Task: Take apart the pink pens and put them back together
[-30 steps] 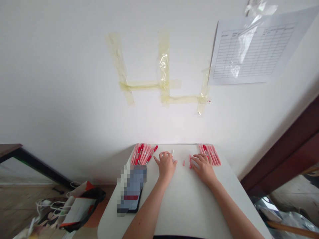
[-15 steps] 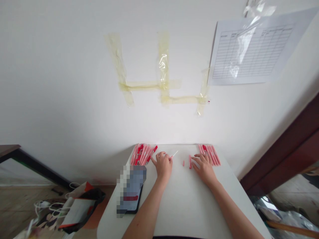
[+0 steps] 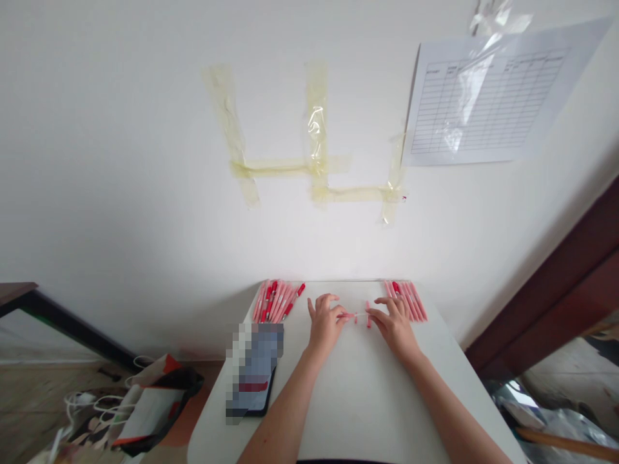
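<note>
My left hand (image 3: 327,327) is closed in a pinch on a pink pen part (image 3: 345,315). A thin white pen refill (image 3: 362,314) sticks out of that part to the right. The thumb and finger of my right hand (image 3: 397,327) are closed on the refill's far end. Below the refill, a small pink piece (image 3: 356,319) lies on the white table (image 3: 358,386). A pink pen barrel with a red end (image 3: 369,323) lies beside my right fingertips, partly covered by them.
Pink and red pens lie in a left bunch (image 3: 276,301) and a right row (image 3: 413,301) along the wall. A phone (image 3: 264,361), partly blurred out, rests at the table's left. A bag (image 3: 155,412) stands on the floor at left.
My left hand has moved right with the pen part, and the refill now points level to the right instead of slanting up. My right fingers have closed on its end.
</note>
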